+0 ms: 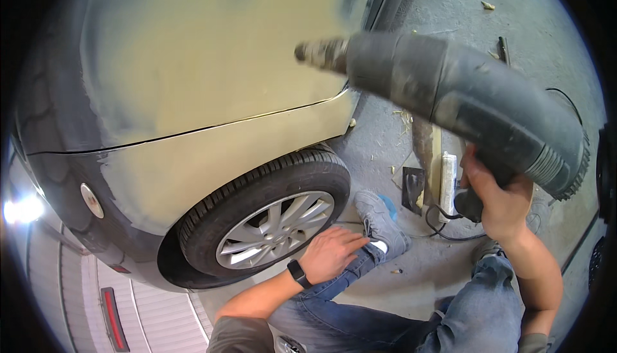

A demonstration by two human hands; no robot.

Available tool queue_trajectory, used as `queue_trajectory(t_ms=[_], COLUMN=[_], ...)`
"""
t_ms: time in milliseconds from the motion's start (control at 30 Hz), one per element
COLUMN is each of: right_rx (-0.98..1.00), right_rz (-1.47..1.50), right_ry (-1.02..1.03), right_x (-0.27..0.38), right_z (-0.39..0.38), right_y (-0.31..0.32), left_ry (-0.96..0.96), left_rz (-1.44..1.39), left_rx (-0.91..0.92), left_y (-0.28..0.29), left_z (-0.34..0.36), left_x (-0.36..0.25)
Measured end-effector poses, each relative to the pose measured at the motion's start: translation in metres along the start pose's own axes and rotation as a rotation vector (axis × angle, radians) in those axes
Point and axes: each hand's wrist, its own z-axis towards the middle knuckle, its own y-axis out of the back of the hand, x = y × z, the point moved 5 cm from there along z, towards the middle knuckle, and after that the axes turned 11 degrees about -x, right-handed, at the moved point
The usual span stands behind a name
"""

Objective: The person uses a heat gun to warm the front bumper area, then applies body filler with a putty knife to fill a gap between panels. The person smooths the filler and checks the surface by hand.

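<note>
My right hand [501, 199] is wrapped round the handle of a dark grey heat gun [443, 83], held up with its worn metal nozzle toward the left. The nozzle tip is in front of a car body panel [212, 57] coated with yellowish filler; I cannot tell how far apart they are. My left hand [331, 252] rests over my jeans near the ankle, its fingers stretched out and holding nothing. A dark watch is on that wrist. Left of this hand is the car's wheel [276, 224], with a black tyre and silver spokes.
A black cord [443, 232] hangs from the heat gun to the grey floor. A black flat piece [413, 189] and a long whitish block [448, 186] lie there, with scattered yellowish scraps. My grey shoe [379, 221] is beside the wheel. A bright lamp [26, 209] glows at far left.
</note>
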Motion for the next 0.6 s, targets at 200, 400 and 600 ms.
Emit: queue_trajectory(t_ms=[200,400,600], right_rx=[-0.089,-0.062,-0.112], right_rz=[0.047,0.001,0.071], right_ry=[0.042,-0.043,0.032], right_x=[0.0,-0.007,-0.009], right_z=[0.011,0.008,0.013], right_y=[0.008,0.007,0.013], left_ry=[0.007,0.017,0.01], left_rz=[0.008,-0.024,-0.019], left_rx=[-0.01,0.022,-0.001], left_y=[-0.001,-0.006,-0.005], left_z=[0.001,0.002,0.001], left_x=[0.001,0.003,0.003])
